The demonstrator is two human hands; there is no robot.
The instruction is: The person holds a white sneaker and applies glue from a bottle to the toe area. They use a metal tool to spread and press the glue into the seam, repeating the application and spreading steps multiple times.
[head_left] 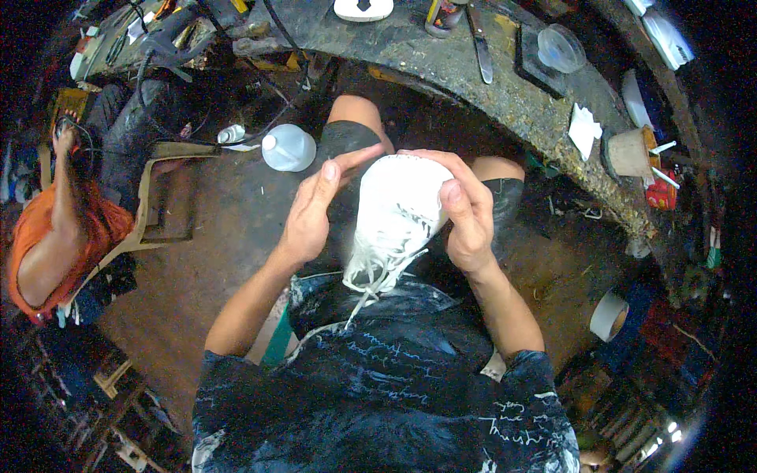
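White laced shoe [402, 197] is between both hands in the head view, long axis pointing away from the dark shirt [371, 386], laces [377, 274] at the near end. Right hand [471, 225] looks nearer, cupped along its right side, can't tell how firmly; left hand [312, 213] is spread, thumb apart.

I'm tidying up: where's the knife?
In the head view, the knife lies on the bench, top, right of centre, between a container and a dark slab.
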